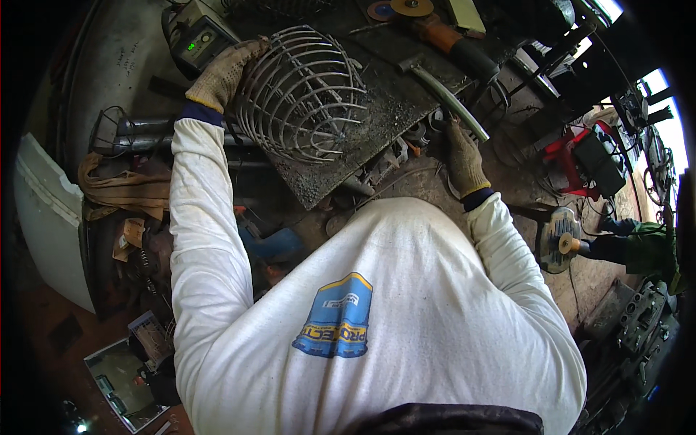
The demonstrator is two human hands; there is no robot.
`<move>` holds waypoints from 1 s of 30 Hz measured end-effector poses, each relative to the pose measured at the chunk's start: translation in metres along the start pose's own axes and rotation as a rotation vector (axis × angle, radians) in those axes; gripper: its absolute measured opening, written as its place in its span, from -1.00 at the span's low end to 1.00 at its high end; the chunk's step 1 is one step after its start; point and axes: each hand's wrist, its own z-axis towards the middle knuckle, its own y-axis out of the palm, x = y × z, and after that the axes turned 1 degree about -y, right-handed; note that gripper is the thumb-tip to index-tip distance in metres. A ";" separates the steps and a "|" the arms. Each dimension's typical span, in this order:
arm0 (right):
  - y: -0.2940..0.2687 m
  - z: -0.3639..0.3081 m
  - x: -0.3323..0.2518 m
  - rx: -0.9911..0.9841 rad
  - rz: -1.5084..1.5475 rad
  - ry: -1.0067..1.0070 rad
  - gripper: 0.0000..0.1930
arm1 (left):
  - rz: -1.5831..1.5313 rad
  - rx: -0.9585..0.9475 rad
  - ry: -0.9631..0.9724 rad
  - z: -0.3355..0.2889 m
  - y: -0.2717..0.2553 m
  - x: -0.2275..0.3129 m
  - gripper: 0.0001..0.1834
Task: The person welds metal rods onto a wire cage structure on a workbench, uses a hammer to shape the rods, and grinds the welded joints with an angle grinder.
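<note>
A domed cage of bent metal rods (308, 94) lies on a dark, grit-covered metal plate (312, 185). My left hand (223, 76), in a knitted work glove, is closed on the cage's upper left rim. My right hand (467, 159), gloved too, is beyond the plate's right corner, against the lower part of a hammer's metal handle (446, 96). That hammer's head points toward the far side of the plate. The right fingers are partly hidden and seem wrapped round the handle from below.
An orange angle grinder (442, 36) lies at the far right of the plate. Beside my left hand stands a power unit with a lit green display (197, 45). Metal tubes and brown cloth (127, 185) lie at left. A red chair-like object (569, 159) and a person in green (649, 246) are at right.
</note>
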 end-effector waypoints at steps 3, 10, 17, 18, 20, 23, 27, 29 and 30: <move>0.003 -0.002 -0.002 0.022 -0.039 -0.007 -0.55 | 0.110 -0.006 0.074 -0.002 0.012 0.011 -0.66; 0.006 0.000 0.001 -0.006 0.081 0.057 -0.60 | -0.234 -0.049 -0.197 0.011 0.019 0.006 -0.64; 0.011 0.004 0.007 0.001 0.089 0.082 -0.61 | -0.217 -0.071 -0.178 0.017 0.018 -0.007 -0.64; 0.013 0.005 0.005 0.003 0.074 0.090 -0.61 | -0.160 -0.051 -0.170 0.016 0.021 -0.005 -0.64; 0.015 0.006 0.007 -0.001 0.053 0.104 -0.61 | -0.108 -0.024 -0.168 0.019 0.027 0.000 -0.64; 0.014 0.011 0.013 -0.007 0.023 0.099 -0.60 | -0.031 -0.091 -0.245 0.034 0.024 -0.004 -0.57; 0.012 0.012 0.018 -0.017 -0.017 0.126 -0.59 | 0.034 -0.151 -0.287 0.058 0.015 -0.013 -0.58; 0.010 0.013 0.019 -0.035 -0.024 0.119 -0.59 | 0.194 -0.179 -0.236 0.071 0.008 -0.012 -0.59; 0.011 0.012 0.020 -0.005 -0.056 0.124 -0.59 | 0.354 -0.212 -0.188 0.077 0.010 -0.008 -0.61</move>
